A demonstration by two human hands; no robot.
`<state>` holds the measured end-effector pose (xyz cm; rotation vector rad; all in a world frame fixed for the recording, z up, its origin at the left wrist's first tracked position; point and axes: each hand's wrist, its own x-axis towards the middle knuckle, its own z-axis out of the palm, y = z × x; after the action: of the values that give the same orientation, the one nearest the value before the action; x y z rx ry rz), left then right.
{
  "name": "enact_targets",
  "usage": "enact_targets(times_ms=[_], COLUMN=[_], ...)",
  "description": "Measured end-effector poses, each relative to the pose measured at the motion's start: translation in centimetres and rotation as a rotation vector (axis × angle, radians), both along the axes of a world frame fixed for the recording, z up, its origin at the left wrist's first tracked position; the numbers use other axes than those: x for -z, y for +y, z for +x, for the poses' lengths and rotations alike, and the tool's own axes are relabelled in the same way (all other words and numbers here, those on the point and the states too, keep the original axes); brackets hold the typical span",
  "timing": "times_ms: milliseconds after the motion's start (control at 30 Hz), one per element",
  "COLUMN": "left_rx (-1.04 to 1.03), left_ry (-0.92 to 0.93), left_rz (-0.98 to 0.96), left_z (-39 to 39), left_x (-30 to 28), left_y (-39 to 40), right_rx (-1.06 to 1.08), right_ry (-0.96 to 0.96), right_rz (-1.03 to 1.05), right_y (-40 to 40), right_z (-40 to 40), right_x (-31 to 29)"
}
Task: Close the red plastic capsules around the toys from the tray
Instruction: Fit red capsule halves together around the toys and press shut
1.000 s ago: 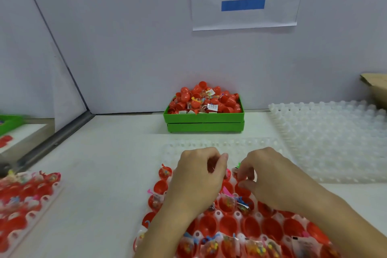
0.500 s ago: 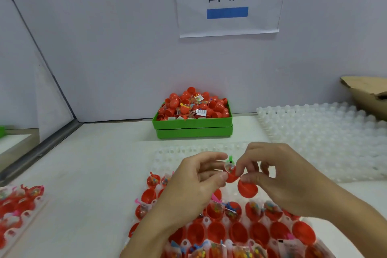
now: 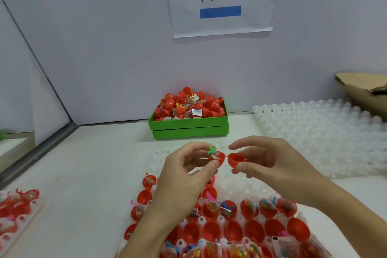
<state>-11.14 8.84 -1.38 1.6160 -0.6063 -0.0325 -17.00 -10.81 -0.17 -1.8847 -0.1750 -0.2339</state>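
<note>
Red plastic capsule (image 3: 225,158), hinged halves apart, lifted clear of white moulded tray (image 3: 232,189) a second ago; now held above it. Left hand (image 3: 184,176) pinches half with green toy (image 3: 212,150) sticking up; right hand (image 3: 270,163) pinches empty half, other fingers loose. Judgement: fold-and-snap next. Green bin of capsules (image 3: 188,124) beyond hands.

Your left hand (image 3: 184,176) and right hand (image 3: 270,163) are bare: no gloves, rings or watch visible. Both forearms are uncovered, without sleeves.
</note>
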Motion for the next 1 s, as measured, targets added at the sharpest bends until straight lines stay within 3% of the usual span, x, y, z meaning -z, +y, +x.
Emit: enact_targets(times_ms=[133,267,367,600,1000], left_rx=[0.003,0.000,-0.009,0.004,-0.063], left_ry=[-0.067,-0.096,-0.103,-0.120,-0.277], left_rz=[-0.001,0.001,0.002,-0.032,0.071], left_z=[-0.23,-0.59,-0.62,-0.69,-0.72], left_x=[0.11,0.08,0.00,-0.01,0.04], left_y=[-0.40,-0.66,-0.62,-0.57,-0.46], right_rx=[0.047,0.077,0.054,0.090,0.072], right_ry=[-0.149,-0.360,-0.401,-0.433,-0.437], right_rz=[0.021,-0.358,-0.462,-0.435,-0.452], right_y=[0.00,0.38,0.20,0.26,0.29], right_z=[0.01,-0.15,-0.05,0.20,0.10], right_x=[0.18,0.48,0.61,0.96,1.01])
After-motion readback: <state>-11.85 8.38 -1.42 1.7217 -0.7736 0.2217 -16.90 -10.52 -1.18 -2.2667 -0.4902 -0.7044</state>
